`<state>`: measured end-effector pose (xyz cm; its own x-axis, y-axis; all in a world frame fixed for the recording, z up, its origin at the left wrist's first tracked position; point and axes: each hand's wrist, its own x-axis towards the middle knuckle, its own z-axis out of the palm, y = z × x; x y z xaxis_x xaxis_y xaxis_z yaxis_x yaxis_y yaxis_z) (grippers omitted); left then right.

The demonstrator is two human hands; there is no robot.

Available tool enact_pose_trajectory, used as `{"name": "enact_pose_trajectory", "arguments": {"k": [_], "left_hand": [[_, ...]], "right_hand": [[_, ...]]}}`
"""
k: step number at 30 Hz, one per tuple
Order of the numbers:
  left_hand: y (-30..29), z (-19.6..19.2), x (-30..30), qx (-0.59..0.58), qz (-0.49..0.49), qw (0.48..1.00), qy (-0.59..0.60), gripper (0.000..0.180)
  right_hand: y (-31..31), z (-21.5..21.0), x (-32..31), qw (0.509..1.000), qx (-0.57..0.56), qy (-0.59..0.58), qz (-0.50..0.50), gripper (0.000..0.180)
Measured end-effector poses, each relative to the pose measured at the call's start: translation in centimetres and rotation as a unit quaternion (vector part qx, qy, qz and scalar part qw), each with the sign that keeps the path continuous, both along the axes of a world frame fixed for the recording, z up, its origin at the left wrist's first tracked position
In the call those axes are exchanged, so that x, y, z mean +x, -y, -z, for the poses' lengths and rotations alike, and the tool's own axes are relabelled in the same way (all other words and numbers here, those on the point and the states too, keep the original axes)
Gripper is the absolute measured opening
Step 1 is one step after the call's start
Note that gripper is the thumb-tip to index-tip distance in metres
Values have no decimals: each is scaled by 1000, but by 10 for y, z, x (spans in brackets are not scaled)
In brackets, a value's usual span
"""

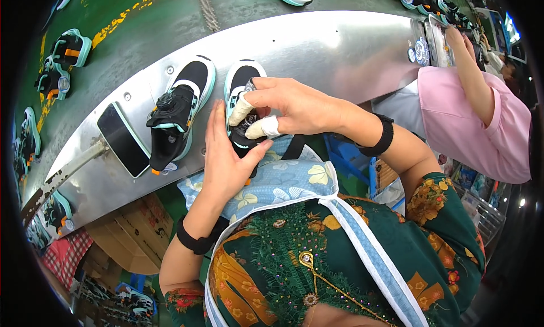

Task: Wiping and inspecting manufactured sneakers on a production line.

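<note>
A black sneaker [245, 73] with white and mint trim lies on the metal bench in front of me, its toe pointing away. My left hand [222, 157] grips it around the heel, fingers straight along its left side and thumb on the other side. My right hand [300, 107] bends over the shoe's opening, with pale covers on some fingertips. Those fingers close on the dark dial and tongue area, which they partly hide. To the left stands a matching sneaker [194, 75], untouched, with a round black dial on its tongue.
A dark-screened phone [122, 139] lies on the metal bench [317, 46], left of the sneakers. Beyond is a green surface [170, 21] carrying more shoes. A worn metal bar [62, 177] crosses the bench's left end. A person in pink [470, 117] works at right. Cardboard boxes [133, 233] stand below.
</note>
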<state>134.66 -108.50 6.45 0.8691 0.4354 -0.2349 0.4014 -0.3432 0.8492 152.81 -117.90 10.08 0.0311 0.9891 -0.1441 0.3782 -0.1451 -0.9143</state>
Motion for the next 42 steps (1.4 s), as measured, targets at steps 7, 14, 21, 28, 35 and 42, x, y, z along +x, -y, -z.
{"name": "enact_pose_trajectory", "arguments": {"k": [7,14,21,28,35,42], "left_hand": [[-1,-12,8,-75,2,997,24,97],[6,1,13,-26,-3,999,41,83],[10,3,13,-12,-12,999,35,81],[6,-2,10,10,-12,999,35,84],[-36,-53,-53,108,-126,977,134,25],[-106,-16,-47,-67,-110,990,-63,47]], "right_hand": [[-1,6,3,1000,0,-18,-9,28],[-1,-1,-2,994,-71,-67,48,30],[11,0,2,998,-6,45,37,25],[4,-6,-5,982,-62,180,8,34],[17,-1,-67,956,120,266,26,41],[23,-16,16,893,17,449,-21,19]]}}
